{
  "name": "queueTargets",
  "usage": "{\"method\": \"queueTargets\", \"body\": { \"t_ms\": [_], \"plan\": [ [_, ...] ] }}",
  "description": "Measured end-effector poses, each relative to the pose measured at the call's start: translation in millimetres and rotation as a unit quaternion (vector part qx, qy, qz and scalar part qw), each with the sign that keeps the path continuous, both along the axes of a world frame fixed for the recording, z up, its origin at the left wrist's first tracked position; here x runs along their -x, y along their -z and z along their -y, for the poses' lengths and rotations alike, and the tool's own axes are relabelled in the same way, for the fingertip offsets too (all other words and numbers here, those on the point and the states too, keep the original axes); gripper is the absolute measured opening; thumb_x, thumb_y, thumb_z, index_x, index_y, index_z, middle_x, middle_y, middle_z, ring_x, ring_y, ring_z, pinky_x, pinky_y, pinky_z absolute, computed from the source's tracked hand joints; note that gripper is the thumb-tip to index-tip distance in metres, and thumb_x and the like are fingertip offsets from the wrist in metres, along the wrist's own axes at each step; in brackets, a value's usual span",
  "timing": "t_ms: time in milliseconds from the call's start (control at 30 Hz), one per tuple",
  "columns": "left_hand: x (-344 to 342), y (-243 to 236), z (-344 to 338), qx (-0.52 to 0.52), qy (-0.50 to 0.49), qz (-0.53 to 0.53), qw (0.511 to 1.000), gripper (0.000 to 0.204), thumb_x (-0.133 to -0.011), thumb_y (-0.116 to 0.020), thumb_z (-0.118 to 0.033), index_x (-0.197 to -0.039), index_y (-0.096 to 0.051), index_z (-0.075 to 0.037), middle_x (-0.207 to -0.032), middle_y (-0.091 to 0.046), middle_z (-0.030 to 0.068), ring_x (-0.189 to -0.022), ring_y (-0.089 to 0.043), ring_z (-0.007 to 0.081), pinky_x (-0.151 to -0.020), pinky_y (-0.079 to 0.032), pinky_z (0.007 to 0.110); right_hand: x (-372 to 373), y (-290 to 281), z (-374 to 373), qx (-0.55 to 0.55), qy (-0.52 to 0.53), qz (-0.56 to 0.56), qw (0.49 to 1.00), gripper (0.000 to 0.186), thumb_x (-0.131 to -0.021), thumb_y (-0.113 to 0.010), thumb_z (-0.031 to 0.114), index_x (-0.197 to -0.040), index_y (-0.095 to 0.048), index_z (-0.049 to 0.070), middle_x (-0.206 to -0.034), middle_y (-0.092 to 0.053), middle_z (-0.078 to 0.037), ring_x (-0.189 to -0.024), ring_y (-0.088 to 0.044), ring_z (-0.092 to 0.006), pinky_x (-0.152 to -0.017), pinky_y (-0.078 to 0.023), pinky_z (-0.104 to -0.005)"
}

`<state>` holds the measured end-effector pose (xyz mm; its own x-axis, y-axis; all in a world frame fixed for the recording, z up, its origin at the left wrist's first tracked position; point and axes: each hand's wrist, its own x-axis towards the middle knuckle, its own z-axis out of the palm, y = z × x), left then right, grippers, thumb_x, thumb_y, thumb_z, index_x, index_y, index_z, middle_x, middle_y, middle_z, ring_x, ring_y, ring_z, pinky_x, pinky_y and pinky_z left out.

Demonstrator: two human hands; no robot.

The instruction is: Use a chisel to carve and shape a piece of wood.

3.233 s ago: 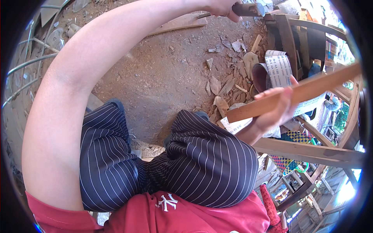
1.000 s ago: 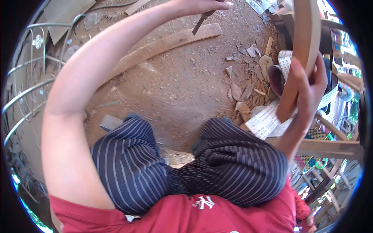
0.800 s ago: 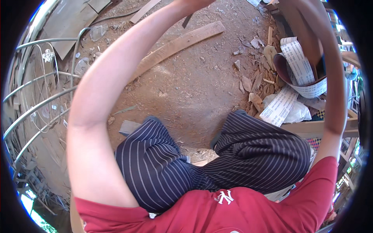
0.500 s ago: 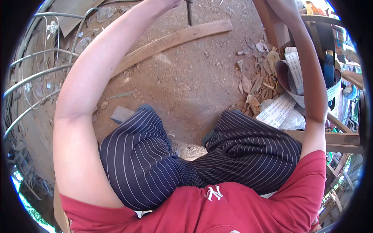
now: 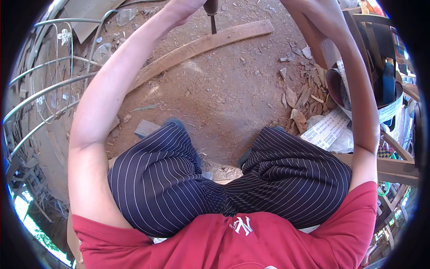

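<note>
At the top edge, my left hand (image 5: 190, 7) is partly cut off. Right against it is a hand tool with a dark brown handle and thin metal shaft (image 5: 213, 22), pointing down, and the hand seems closed on it. Whether it is a chisel or a screwdriver I cannot tell. My right hand (image 5: 316, 12) reaches over a brown wooden piece (image 5: 330, 53) at the upper right; its fingers run out of the picture. Below the tool, a curved wooden strip (image 5: 201, 49) lies on the dirt ground.
Dry leaves (image 5: 298, 96) and wood scraps litter the ground at right, beside a roll of printed backing paper (image 5: 329, 127). Curved metal rods (image 5: 49, 89) stand at left. A small wood block (image 5: 145, 128) lies by my left knee. Wooden frame parts (image 5: 394, 168) are at far right.
The tool's brown handle has come into view as it and my left hand shifted down and slightly left. More of my right hand shows. The whole view has moved slightly.
</note>
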<state>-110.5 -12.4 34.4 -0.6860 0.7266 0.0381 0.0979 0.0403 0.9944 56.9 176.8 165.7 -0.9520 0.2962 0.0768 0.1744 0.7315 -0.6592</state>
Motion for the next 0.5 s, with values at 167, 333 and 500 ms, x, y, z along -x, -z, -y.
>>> {"method": "queueTargets", "body": {
  "t_ms": [167,333,500],
  "plan": [
    [-7.7,-0.5,-3.5,0.047,-0.061,-0.004,0.997,0.024,-0.09,-0.075,-0.022,-0.076,-0.061,-0.009,-0.063,-0.059,0.0005,-0.055,-0.057,0.0108,-0.052,-0.046,0.028,4.0,22.2,-6.9,-0.095,-0.013,-0.058,0.994,0.065,-0.07,-0.083,0.034,-0.114,-0.062,-0.009,-0.094,-0.068,-0.018,-0.087,-0.066,-0.0214,-0.077,-0.053,-0.0327],
    [-25.9,2.1,-1.6,-0.008,-0.014,0.032,0.999,0.026,-0.09,-0.075,-0.022,-0.072,-0.059,-0.009,-0.059,-0.056,-0.0018,-0.049,-0.053,0.0073,-0.045,-0.041,0.026,-3.3,5.4,18.2,-0.099,0.002,0.006,0.995,0.057,-0.069,-0.082,0.032,-0.104,-0.061,-0.008,-0.086,-0.064,-0.017,-0.08,-0.064,-0.0214,-0.07,-0.051,-0.0353],
    [-27.5,7.2,5.3,-0.007,-0.031,0.025,0.999,0.027,-0.09,-0.074,-0.021,-0.072,-0.058,-0.01,-0.059,-0.054,-0.0041,-0.048,-0.05,0.0057,-0.044,-0.039,0.026,-14.7,6.2,34.0,-0.145,-0.01,-0.048,0.988,0.054,-0.068,-0.083,0.029,-0.103,-0.06,-0.006,-0.083,-0.062,-0.014,-0.073,-0.062,-0.0198,-0.066,-0.05,-0.0328]
  ]
}}
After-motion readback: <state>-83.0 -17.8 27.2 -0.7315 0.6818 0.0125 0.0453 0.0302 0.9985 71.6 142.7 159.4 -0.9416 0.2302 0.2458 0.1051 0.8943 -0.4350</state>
